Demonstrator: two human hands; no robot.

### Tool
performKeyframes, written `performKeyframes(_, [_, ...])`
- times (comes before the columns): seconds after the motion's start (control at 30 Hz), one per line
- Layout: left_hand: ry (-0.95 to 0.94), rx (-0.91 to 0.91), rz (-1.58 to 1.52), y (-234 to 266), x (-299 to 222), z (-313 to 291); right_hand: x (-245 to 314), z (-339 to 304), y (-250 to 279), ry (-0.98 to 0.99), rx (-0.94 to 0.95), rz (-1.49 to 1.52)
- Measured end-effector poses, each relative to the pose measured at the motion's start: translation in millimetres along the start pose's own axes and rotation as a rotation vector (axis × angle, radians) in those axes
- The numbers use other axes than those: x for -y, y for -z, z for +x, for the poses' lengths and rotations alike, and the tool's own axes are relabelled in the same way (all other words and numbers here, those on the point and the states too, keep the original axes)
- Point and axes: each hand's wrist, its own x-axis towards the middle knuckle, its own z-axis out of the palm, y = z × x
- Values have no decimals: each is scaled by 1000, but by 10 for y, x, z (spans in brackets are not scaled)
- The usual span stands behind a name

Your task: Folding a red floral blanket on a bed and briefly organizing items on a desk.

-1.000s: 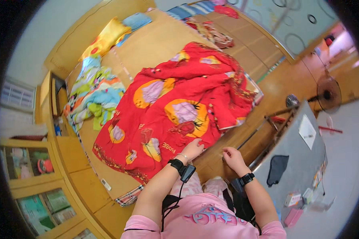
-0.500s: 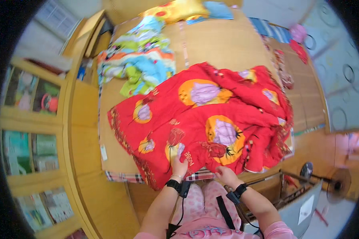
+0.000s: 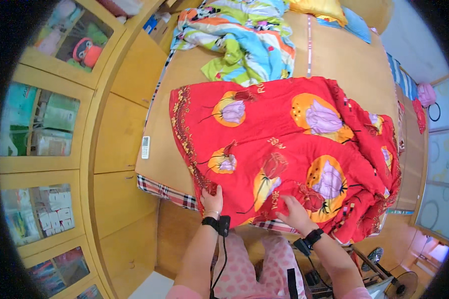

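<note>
A red quilt (image 3: 269, 119) with orange patches and lilac flowers lies partly spread over the near half of the bed, its right side bunched in folds. My left hand (image 3: 212, 202) rests at the quilt's near left edge, thumb and fingers apart. Farther right, my right hand (image 3: 295, 214) lies on the near part of the quilt with its fingers spread. A dark band with a small black box is strapped on each wrist.
The bed's tan mat (image 3: 177, 107) carries a multicoloured blanket (image 3: 244, 45), a yellow pillow (image 3: 320, 9) and a white remote control (image 3: 145, 147). Yellow cabinets (image 3: 122, 124) stand along the left. A fan (image 3: 403, 285) is at the lower right.
My view has swung to the left. My left hand has moved left to the quilt's edge, and the right hand has come onto the quilt. The quilt's left part lies flatter.
</note>
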Motion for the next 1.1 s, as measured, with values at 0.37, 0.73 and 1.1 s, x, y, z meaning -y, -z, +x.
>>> performKeyframes(0.37, [41, 1036, -524, -163, 735, 1649, 496, 1347, -1846, -480, 37, -131])
performKeyframes(0.73, [-133, 647, -1176, 2118, -917, 1353, 1438, 1882, -1052, -42, -564, 467])
performKeyframes(1.1, [-122, 735, -599, 1506, -241, 1798, 1118, 1790, -1622, -210, -181, 232])
